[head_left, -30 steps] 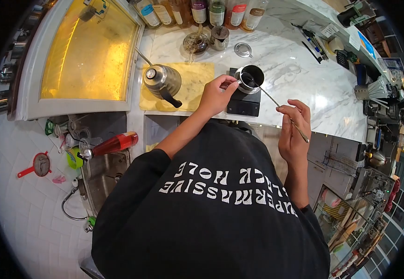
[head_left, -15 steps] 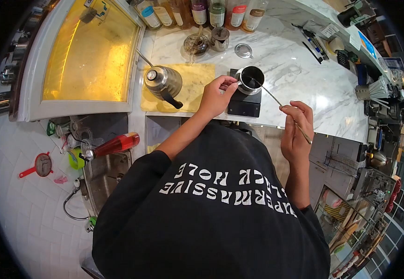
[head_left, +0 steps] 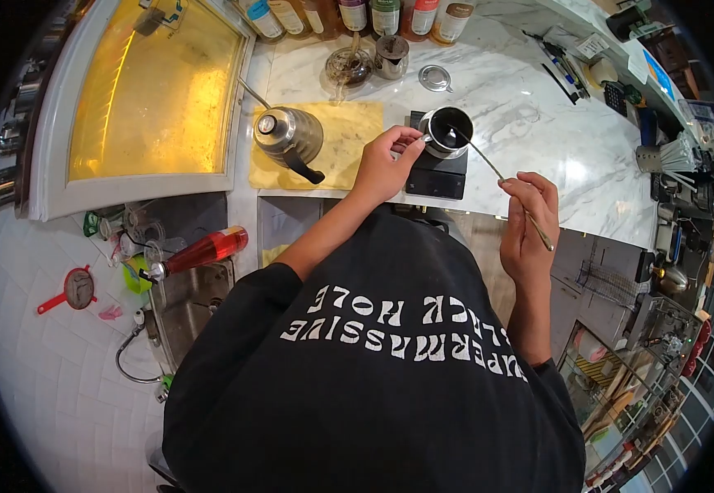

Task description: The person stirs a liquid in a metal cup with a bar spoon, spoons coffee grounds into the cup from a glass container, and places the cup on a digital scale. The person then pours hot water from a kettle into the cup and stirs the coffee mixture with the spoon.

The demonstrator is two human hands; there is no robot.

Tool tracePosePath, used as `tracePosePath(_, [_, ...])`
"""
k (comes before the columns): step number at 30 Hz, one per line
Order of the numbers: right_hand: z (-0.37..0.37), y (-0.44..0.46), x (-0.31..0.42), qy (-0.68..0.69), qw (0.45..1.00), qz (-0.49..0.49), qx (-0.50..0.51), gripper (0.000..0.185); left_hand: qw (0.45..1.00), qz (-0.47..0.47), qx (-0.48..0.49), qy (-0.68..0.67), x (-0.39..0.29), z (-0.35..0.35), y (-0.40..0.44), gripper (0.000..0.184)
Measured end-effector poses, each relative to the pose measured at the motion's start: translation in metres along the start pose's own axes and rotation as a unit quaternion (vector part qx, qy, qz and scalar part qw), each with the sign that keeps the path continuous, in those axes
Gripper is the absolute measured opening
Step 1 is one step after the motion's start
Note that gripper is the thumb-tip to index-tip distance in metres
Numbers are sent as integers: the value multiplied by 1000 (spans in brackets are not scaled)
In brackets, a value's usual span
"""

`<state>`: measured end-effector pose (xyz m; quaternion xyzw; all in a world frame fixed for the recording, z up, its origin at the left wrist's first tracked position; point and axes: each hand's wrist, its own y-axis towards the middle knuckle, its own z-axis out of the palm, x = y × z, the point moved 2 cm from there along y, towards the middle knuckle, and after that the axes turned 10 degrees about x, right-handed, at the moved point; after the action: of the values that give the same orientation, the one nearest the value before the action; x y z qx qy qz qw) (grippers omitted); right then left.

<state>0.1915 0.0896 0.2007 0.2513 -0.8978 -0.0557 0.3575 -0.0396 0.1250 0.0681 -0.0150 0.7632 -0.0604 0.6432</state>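
My left hand (head_left: 391,162) pinches the near left side of a metal cup (head_left: 447,152) with dark contents. The cup sits over a black scale (head_left: 437,182) on the marble counter. In my right hand (head_left: 529,218) is a long thin metal spoon (head_left: 487,159), held between thumb and fingers, its far end inside the cup. Left of the cup, a steel gooseneck kettle (head_left: 295,135) stands on a yellow cloth (head_left: 357,131). Behind the cup lies a round metal lid (head_left: 434,78).
A glass vessel (head_left: 349,67) and a small metal pitcher (head_left: 391,57) stand behind the cloth. Several bottles (head_left: 386,16) line the back. Pens (head_left: 566,74) lie at the right. A sink (head_left: 188,304) with a red bottle (head_left: 209,250) over it is at the left.
The spoon has shifted within the cup, and my right hand has moved slightly right. The view of the counter has shifted a little. My left hand keeps its hold.
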Motion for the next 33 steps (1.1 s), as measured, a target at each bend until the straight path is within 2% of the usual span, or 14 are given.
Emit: tracePosePath(33, [-2,-11,13,-12,1000,-12,24,17,1000,-1,7,28,3,2,1,22])
